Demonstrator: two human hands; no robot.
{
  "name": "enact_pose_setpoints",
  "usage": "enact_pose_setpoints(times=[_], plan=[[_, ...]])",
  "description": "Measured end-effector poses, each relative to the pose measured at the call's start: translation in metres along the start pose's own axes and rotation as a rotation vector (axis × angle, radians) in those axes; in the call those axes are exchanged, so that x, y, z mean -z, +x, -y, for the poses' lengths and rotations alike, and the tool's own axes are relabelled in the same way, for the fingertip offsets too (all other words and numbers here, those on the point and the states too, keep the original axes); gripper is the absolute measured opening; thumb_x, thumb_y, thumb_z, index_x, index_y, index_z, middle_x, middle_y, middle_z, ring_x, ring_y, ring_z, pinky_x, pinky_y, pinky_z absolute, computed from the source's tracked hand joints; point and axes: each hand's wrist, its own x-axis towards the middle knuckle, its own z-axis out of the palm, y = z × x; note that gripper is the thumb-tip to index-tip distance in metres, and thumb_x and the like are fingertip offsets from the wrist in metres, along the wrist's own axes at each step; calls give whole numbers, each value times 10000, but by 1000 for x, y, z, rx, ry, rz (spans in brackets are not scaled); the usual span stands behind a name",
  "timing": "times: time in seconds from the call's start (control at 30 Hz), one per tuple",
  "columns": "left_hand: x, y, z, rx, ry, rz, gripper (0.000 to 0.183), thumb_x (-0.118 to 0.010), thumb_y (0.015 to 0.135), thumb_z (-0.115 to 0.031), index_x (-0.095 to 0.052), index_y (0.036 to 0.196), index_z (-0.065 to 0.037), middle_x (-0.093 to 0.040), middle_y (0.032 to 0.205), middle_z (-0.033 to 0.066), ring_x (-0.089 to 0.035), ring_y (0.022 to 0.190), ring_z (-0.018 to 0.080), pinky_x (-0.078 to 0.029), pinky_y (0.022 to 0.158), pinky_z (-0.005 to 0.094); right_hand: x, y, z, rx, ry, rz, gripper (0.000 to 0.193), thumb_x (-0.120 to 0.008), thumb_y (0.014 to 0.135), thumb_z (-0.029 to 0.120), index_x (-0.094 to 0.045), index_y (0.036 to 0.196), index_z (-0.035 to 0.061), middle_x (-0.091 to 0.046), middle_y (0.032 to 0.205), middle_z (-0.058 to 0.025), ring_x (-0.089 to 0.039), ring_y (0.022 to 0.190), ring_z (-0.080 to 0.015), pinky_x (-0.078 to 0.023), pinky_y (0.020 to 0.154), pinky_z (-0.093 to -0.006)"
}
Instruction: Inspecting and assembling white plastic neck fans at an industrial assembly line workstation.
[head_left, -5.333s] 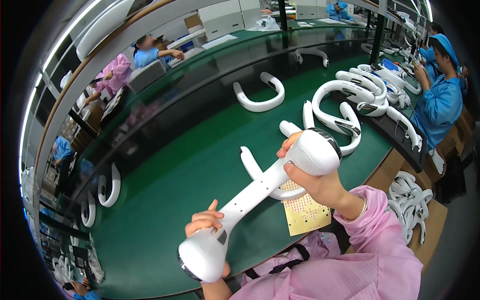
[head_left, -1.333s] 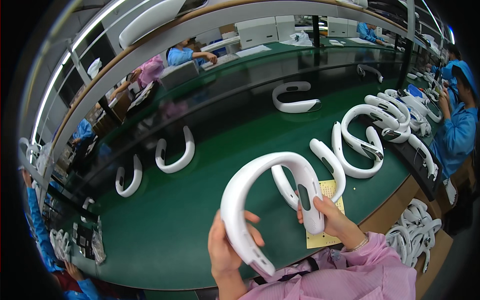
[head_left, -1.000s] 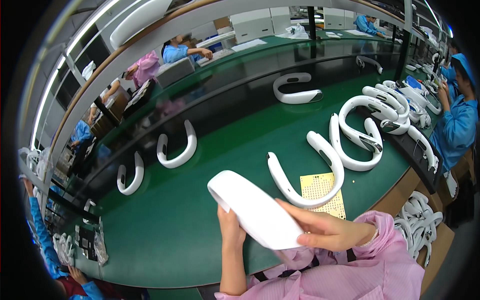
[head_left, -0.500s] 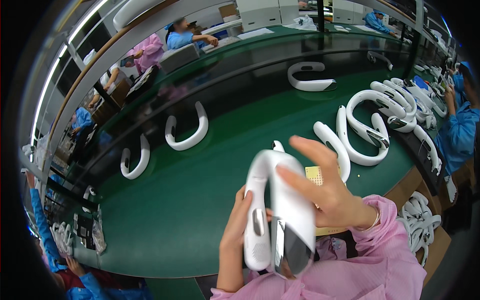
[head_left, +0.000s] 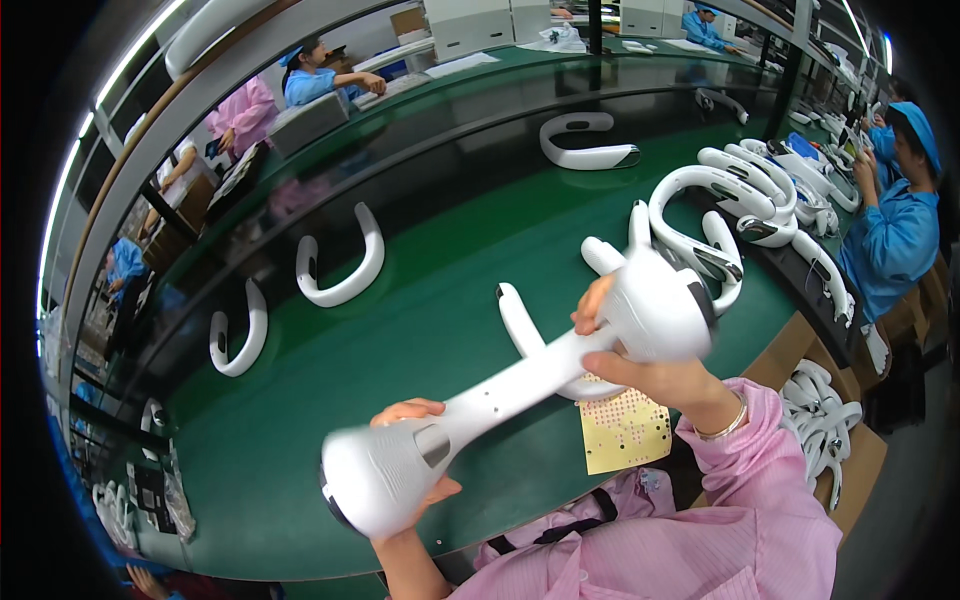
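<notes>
Spanning the space between two hands, a white curved device point(head_left: 500, 392) is held above the near part of the table, in front of the person's body. Its left end is gripped by the left hand point(head_left: 406, 411), with fingers seen on the upper side and on the lower side. Its right end is gripped by the right hand point(head_left: 655, 377), whose thumb is pressed along the lower side, while fingers are wrapped over the upper side. The device is tilted, the right end being higher in the view, and its ends are slightly blurred. A bracelet point(head_left: 735, 422) is worn at the right wrist, next to a pink sleeve point(head_left: 762, 440).

Below the device, a yellow sheet point(head_left: 628, 440) with rows of small marks is laid on the green table point(head_left: 340, 430). Its upper part is covered by a white U-shaped piece point(head_left: 518, 318), which is partly hidden by the held device. At the right, beside the table, many white pieces point(head_left: 822, 410) are heaped in a cardboard box point(head_left: 868, 470).

Farther on, two U-shaped pieces point(head_left: 345, 285) are placed at the left, well apart from the hands, and another white piece point(head_left: 590, 156) is seen toward the back. At the right, white curved devices point(head_left: 690, 178) are piled together. Beyond them, a co-worker point(head_left: 890, 235) in blue is seen. At the far side, white cabinets point(head_left: 468, 25) are placed behind a second bench.
</notes>
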Motion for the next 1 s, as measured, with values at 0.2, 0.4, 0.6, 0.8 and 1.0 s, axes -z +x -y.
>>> enact_pose_setpoints(times=[0.2, 0.4, 0.6, 0.8, 1.0], plan=[[-21, 20, 1, 328, -431, -406, 600, -375, 898, -586, -489, 974, -3, -517, 798, 82, -484, 647, 170, -396, 612, 317, -8, 7, 3, -595, 599, 138, 402, -420, 942, 458, -443, 1115, 96, -501, 888, -14, -503, 806, -87, -460, 741, -272], [-20, 27, 10, 527, -625, -419, 644, -343, 881, -643, -486, 865, -16, -459, 566, 54, -439, 549, 165, -378, 588, 304, -13, 16, -8, -688, 738, 145, 394, -428, 943, 442, -426, 1111, 85, -492, 873, -20, -508, 808, -93, -470, 729, -281], [-2, 34, 31, 563, -462, -342, 656, -247, 933, -583, -530, 1010, 4, -566, 704, 75, -555, 676, 168, -455, 653, 277, -27, 44, -32, -651, 488, 12, 297, -595, 867, 207, -460, 1042, 9, -516, 767, -22, -534, 630, -99, -466, 553, -244], [53, 65, 114, 189, 482, -391, 386, -539, 864, -159, -497, 1214, -4, -571, 1138, 161, -559, 1032, 285, -431, 908, 360, 2, 153, -131, -641, 818, -183, 204, -621, 824, 130, -464, 930, 52, -515, 647, -52, -540, 569, -175, -479, 550, -329], [73, 146, 181, 56, 1079, -356, 534, -672, 735, -188, -483, 1217, -56, -506, 1241, 128, -430, 1200, 307, -327, 1023, 438, 93, 235, -251, -951, 670, 2, 510, -443, 894, 494, -470, 1114, 35, -550, 1002, -160, -585, 807, -286, -529, 672, -384]])
